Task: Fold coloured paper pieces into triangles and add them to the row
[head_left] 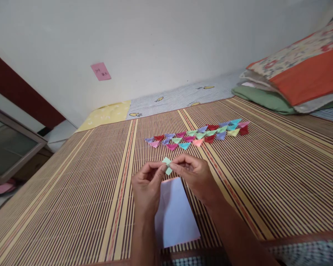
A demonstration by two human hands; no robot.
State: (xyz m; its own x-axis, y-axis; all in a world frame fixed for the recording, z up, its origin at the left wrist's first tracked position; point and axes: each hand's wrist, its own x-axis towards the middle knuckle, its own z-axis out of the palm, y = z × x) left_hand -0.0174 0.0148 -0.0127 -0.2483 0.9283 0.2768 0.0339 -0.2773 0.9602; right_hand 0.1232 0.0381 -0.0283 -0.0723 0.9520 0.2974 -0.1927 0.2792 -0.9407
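The left hand (147,181), reaching in from seven o'clock, and right hand (195,173), from five, pinch the green paper (166,161) between thumbs and fingers, above the pale sheet (176,214) at six. Folded papers (201,136) span eleven to two; the mat (255,170) stretches toward nine and three, edged at twelve.
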